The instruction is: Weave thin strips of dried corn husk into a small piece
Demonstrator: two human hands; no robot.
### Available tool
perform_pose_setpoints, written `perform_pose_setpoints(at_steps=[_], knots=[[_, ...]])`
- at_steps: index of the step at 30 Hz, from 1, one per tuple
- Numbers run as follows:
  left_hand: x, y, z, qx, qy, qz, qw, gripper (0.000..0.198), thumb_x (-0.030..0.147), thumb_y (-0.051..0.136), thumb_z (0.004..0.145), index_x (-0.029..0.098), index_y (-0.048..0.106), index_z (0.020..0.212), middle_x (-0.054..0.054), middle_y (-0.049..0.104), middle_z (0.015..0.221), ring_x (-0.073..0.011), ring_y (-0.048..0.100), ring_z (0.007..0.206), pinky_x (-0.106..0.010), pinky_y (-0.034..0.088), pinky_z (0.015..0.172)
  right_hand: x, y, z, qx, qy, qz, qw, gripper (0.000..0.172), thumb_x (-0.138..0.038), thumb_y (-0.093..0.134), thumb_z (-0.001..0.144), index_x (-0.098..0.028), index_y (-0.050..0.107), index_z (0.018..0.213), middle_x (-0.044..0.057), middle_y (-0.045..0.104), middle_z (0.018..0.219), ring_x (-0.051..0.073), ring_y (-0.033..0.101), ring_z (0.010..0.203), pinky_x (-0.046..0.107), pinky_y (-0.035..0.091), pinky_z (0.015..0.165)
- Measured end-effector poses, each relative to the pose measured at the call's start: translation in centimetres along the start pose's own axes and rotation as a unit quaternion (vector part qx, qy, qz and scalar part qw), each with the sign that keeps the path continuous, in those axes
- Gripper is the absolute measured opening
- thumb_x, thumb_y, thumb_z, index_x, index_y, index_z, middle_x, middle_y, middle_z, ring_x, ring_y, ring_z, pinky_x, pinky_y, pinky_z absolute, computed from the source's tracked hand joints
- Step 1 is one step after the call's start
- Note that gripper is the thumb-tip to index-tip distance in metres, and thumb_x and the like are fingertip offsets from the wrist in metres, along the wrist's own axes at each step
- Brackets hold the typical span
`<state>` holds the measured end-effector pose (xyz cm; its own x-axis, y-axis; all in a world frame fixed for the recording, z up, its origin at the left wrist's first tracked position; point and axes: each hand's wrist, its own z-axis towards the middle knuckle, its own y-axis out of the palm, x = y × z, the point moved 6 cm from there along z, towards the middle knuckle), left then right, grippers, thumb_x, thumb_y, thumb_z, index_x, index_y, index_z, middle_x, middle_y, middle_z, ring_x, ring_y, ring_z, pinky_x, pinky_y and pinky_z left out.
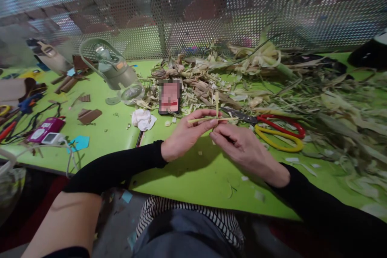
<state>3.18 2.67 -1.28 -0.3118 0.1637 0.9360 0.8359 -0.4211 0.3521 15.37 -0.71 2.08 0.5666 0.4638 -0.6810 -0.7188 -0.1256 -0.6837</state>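
Thin pale green husk strips [217,105] cross between my hands above the green table; one stands upright and others lie sideways. My left hand [187,134] pinches the strips between thumb and fingers. Close against it, my right hand [242,145] has its fingers curled and pressed together at the lower side of the crossing, where its fingertips hide part of the strips. Just behind my right hand lie scissors [279,143] with one red and one yellow handle, their blades pointing left.
Husks and shreds [205,84] cover the back and right of the table [181,185]. A phone [169,97], crumpled tissue [144,120] and bottle [116,72] stand or lie behind my left hand. A purple device [45,129] with cables is at left. Perforated metal screen [193,16] behind.
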Motion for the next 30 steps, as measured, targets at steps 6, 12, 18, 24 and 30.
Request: perform_pose_setpoints(at_steps=[6, 12, 18, 24, 30], knots=[[-0.4, -0.3, -0.4, -0.022, -0.025, 0.032, 0.999, 0.038, 0.038, 0.083, 0.084, 0.015, 0.071, 0.111, -0.008, 0.079, 0.112, -0.0189, 0.073, 0.104, -0.036, 0.054, 0.098, -0.5, 1.2, -0.5, 0.003, -0.071, -0.065, 0.995, 0.033, -0.024, 0.047, 0.097, -0.024, 0.034, 0.067, -0.005, 0.040, 0.056, 0.011, 0.036, 0.051, 0.028, 0.026, 0.052], [-1.1, -0.8, 0.8, -0.060, -0.079, 0.022, 0.995, 0.032, 0.032, 0.077, 0.091, 0.015, 0.073, 0.118, -0.009, 0.080, 0.105, -0.0183, 0.073, 0.102, -0.034, 0.053, 0.096, -0.3, 1.2, -0.7, 0.006, -0.084, -0.080, 0.993, 0.033, -0.028, 0.047, 0.104, -0.023, 0.048, 0.071, -0.002, 0.053, 0.063, 0.013, 0.046, 0.055, 0.029, 0.034, 0.055], [0.0, -1.2, 1.4, -0.035, -0.111, 0.027, 0.993, 0.019, 0.021, 0.059, 0.101, 0.013, 0.075, 0.108, -0.008, 0.079, 0.104, -0.0108, 0.070, 0.090, -0.028, 0.052, 0.092, 0.4, -2.5, -0.3, 0.158, -0.060, -0.191, 0.967, 0.037, -0.056, 0.051, 0.104, -0.024, 0.064, 0.091, 0.008, 0.071, 0.086, 0.025, 0.063, 0.081, 0.038, 0.045, 0.072], [0.7, -1.5, 1.5, -0.060, -0.055, 0.170, 0.982, 0.029, 0.031, 0.075, 0.090, 0.012, 0.073, 0.111, -0.004, 0.075, 0.093, -0.0090, 0.061, 0.078, -0.025, 0.050, 0.080, 1.5, -1.4, 0.2, 0.066, -0.045, -0.193, 0.978, 0.035, -0.041, 0.043, 0.108, -0.023, 0.061, 0.085, 0.004, 0.068, 0.074, 0.019, 0.058, 0.065, 0.034, 0.039, 0.063], [1.5, -1.0, 1.3, -0.134, 0.022, 0.272, 0.953, 0.026, 0.035, 0.066, 0.096, 0.012, 0.073, 0.088, -0.009, 0.072, 0.118, -0.0103, 0.066, 0.085, -0.028, 0.054, 0.085, -0.4, -1.6, -0.3, 0.015, -0.037, -0.073, 0.997, 0.036, -0.031, 0.048, 0.104, -0.023, 0.048, 0.069, -0.003, 0.047, 0.060, 0.013, 0.045, 0.055, 0.030, 0.035, 0.057]])
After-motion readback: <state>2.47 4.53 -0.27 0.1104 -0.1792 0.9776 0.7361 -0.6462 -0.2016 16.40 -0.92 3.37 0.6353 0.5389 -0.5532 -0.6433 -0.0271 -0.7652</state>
